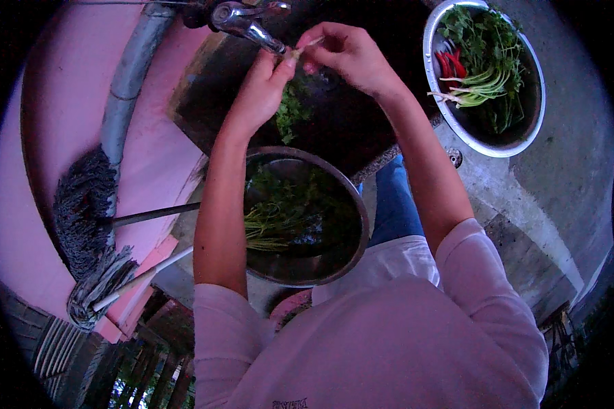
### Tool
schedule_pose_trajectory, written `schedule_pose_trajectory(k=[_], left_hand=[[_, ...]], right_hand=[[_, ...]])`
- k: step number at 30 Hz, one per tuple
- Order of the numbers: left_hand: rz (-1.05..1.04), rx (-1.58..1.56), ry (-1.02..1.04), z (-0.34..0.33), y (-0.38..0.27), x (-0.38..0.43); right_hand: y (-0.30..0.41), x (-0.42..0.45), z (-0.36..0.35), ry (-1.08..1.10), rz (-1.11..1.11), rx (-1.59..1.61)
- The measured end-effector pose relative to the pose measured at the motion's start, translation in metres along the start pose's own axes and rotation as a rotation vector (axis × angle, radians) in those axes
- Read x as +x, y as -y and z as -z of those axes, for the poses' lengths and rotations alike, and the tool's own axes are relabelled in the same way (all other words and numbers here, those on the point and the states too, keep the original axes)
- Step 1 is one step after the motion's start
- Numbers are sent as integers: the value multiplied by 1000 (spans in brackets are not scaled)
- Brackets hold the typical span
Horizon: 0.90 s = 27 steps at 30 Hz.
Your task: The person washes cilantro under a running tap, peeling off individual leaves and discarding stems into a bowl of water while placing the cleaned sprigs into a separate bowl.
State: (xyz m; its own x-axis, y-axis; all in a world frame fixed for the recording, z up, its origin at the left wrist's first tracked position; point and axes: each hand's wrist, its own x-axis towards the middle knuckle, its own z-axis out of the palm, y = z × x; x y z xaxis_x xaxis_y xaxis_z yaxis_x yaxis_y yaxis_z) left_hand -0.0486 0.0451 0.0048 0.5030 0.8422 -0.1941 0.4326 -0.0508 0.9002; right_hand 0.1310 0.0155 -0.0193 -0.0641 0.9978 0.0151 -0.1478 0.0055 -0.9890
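Beneath the chrome faucet (256, 35), my left hand (258, 94) grips a leafy green herb (290, 110) near its pale root end. Its leaves hang down below the fist, over the dark sink basin (348, 120). From the other side, my right hand (350, 56) meets it with bent fingers, thumb and forefinger at the thin, whitish root (313, 42). The fingertips partly cover the root. Whether water is running from the spout is hard to tell.
A wide metal basin (360, 220) of greens with long stems (268, 227) stands below my left forearm. At upper right, a metal bowl (541, 107) holds leafy herbs, red chilies (453, 64) and pale-rooted stalks (476, 89). Mops (84, 199) lean against the pink wall beside a grey pipe (123, 97).
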Motion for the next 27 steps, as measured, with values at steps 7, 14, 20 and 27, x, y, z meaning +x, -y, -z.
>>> schedule_pose_trajectory(k=[7,14,20,27], left_hand=[[110,-110,30,6,-5,3],[188,-1,2,4,-16,5],[212,93,55,7,-14,8],[167,31,26,8,-6,8]], right_hand=[[-4,-1,-10,-71,156,-147],[-12,-3,-1,-106,143,-115],[-3,-6,-5,-89,92,-44],[1,-15,-14,-86,21,231]])
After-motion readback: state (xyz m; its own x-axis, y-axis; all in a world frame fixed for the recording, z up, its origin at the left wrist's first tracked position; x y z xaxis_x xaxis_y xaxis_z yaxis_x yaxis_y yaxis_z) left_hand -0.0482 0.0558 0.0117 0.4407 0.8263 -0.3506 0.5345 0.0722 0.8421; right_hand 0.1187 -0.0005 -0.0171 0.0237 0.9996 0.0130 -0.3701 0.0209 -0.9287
